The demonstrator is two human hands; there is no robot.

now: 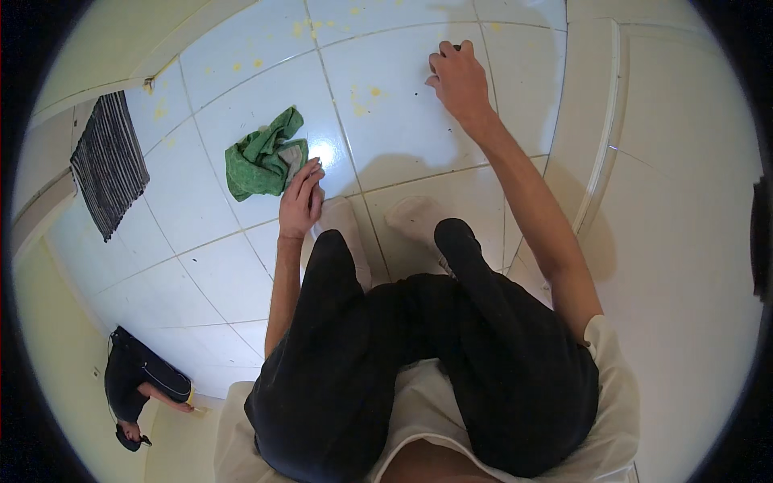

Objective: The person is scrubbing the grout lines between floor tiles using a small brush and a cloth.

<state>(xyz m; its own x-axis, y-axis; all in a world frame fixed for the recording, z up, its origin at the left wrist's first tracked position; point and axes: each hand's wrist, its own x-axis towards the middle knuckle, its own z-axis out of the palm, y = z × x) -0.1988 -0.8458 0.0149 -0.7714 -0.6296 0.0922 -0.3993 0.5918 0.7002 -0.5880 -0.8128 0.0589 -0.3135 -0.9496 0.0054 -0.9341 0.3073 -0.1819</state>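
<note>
On the white tiled floor (pixel 266 76) lies a crumpled green cloth (pixel 262 165) with a pale tag-like patch. My left hand (pixel 299 205) is beside its right edge, fingers loosely extended and thumb apart, with no clear hold on the cloth. My right arm reaches far forward to the right. There my right hand (pixel 463 80) is low over the tiles, its fingers curled round a small dark object (pixel 457 47) that is mostly hidden. Yellow crumb-like bits (pixel 374 92) are scattered over the tiles left of it and farther ahead.
I squat with my feet, in pale socks (pixel 415 217), on the tiles. A white door (pixel 684 185) and its frame stand at right. To the left is a black-and-grey striped mat (pixel 111 165) by a doorway. Another person (pixel 133 382) in dark clothes is at lower left.
</note>
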